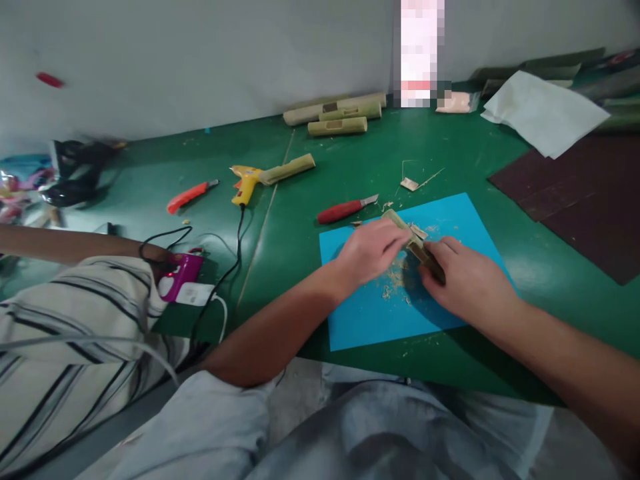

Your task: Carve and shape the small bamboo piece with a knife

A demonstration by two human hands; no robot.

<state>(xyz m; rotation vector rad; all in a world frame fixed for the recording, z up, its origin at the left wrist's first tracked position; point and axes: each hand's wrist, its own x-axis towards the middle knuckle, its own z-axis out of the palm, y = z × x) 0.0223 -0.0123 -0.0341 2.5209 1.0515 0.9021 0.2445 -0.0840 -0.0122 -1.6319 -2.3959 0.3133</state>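
Observation:
A piece of bamboo tube (395,217) with a cut-out opening is held slanting above a blue sheet (350,320). My right hand (463,277) is wrapped round its near end. At the opening in the middle, my left hand (373,248) pinches with its fingers bent; whether a small chip is between them is too small to tell. Pale shavings (397,277) are scattered on the sheet below the tube. A red-handled knife (345,211) lies just beyond the sheet's far left edge.
Yellow glue gun (245,183) touches a bamboo piece (290,169); its cord runs to a purple power strip (186,270), beside a striped-shirted person's arm (90,248). An orange cutter (193,196) is nearby. Bamboo tubes (337,126), white paper (545,113) and dark sheets (575,193) lie farther back.

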